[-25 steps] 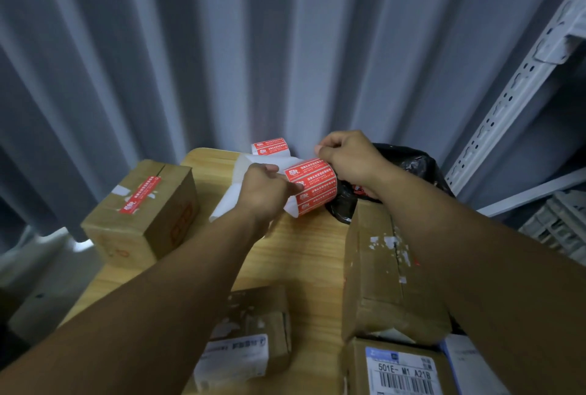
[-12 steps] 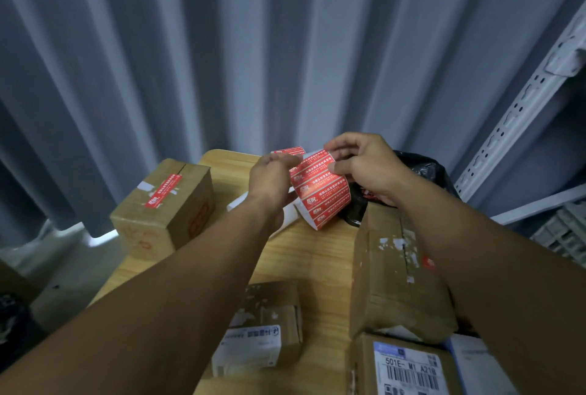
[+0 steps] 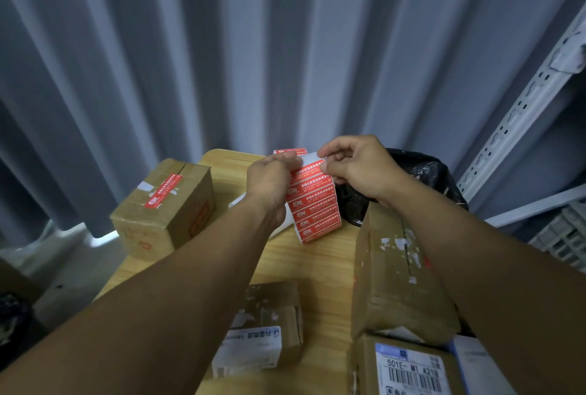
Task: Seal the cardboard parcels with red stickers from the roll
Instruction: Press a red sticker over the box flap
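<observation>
A strip of red stickers (image 3: pixel 312 209) on white backing hangs above the wooden table (image 3: pixel 320 263). My left hand (image 3: pixel 269 183) grips the strip's upper left edge. My right hand (image 3: pixel 358 166) pinches the top sticker's right end between thumb and forefinger. More of the red sticker roll (image 3: pixel 290 151) shows just behind my hands. A cardboard parcel (image 3: pixel 165 207) at the left carries a red sticker (image 3: pixel 163 195) across its top seam. A taller parcel (image 3: pixel 399 271) stands under my right forearm. A small parcel (image 3: pixel 269 328) with a white label lies near the front.
A black plastic bag (image 3: pixel 425 179) sits behind the tall parcel. A barcode-labelled box (image 3: pixel 409 366) is at the front right. A metal shelf upright (image 3: pixel 520 112) rises at the right. Grey corrugated wall (image 3: pixel 253 45) stands behind the table.
The sticker strip has been drawn out longer and now hangs down. My right hand shifted from holding the roll to pinching the top sticker's end.
</observation>
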